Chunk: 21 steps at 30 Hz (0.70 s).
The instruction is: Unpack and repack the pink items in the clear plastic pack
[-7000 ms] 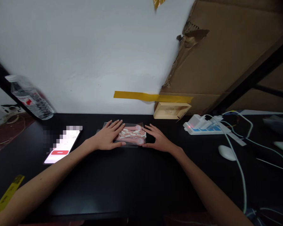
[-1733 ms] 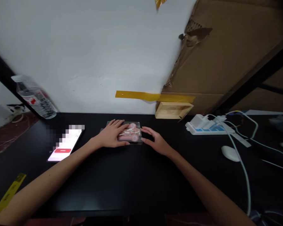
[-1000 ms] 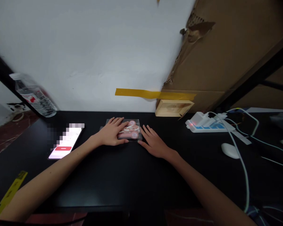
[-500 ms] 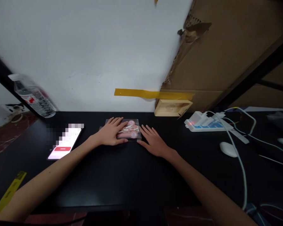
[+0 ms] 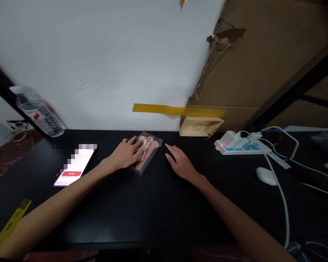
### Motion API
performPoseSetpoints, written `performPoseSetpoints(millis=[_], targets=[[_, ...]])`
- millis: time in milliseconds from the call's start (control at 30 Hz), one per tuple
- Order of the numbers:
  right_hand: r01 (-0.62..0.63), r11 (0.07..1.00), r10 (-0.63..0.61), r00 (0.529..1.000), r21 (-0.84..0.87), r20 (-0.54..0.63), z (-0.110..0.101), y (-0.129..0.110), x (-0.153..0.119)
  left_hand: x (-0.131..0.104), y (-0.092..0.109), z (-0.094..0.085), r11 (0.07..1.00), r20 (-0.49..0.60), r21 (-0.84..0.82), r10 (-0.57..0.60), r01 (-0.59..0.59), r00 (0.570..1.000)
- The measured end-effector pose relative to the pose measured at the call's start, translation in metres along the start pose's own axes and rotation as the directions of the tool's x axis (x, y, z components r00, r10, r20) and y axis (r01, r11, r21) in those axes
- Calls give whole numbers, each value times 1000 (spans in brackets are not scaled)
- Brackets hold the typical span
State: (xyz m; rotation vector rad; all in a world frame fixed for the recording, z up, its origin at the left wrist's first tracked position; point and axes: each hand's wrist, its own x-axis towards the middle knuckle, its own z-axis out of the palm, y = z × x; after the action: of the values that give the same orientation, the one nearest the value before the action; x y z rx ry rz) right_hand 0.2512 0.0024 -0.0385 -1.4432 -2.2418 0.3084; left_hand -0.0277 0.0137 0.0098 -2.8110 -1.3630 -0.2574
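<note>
A flat clear box (image 5: pixel 150 154) with pink and white items inside lies at a slant on the black table. Resting on its left side is my left hand (image 5: pixel 127 153), fingers spread over the lid, its palm not wrapped round the box. To the right of the box, apart from it, my right hand (image 5: pixel 179 163) hovers or rests low by the table with its thumb apart from the fingers and nothing in it.
On the black table (image 5: pixel 120 207) a lit phone (image 5: pixel 75 165) lies at left, near a plastic bottle (image 5: pixel 41 114). An open tan box (image 5: pixel 200 125) stands at the back. Rightward are a power strip (image 5: pixel 240 145), cables and a white mouse (image 5: pixel 266 176).
The clear box has turned from square-on to a slant under my left hand. My left hand has shifted slightly left. The fingers of my right hand have drawn closer together, farther from the box.
</note>
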Motion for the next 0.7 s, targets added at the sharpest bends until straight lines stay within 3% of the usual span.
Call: performPoseSetpoints(millis=[67,167,333,400,500,600,700], targets=[[15,1000,-15,1000,15,11,-1,2,0,0,-1,-2,997,13,-71,14,-13,1000],[69,997,-70,996,25,61,-3,8,0,-1,-2,-2,963,-83,-267,-65,41,994],[133,991,-129,985,-33,115,-5,20,2,-5,-5,18,873,-201,-487,-84,-24,976],[135,988,-126,985,-69,118,-5,24,2,-7,-7,29,897,-208,-442,-81,-20,975],[142,982,-126,984,-123,130,-5,28,2,-10,-11,42,953,-109,-304,-39,4,993],[145,974,-121,982,-174,142,-6,28,2,-12,-13,46,977,-19,-213,2,-6,1000],[142,964,-106,981,-225,164,-6,27,1,-12,-13,46,987,5,-163,18,-17,1000]])
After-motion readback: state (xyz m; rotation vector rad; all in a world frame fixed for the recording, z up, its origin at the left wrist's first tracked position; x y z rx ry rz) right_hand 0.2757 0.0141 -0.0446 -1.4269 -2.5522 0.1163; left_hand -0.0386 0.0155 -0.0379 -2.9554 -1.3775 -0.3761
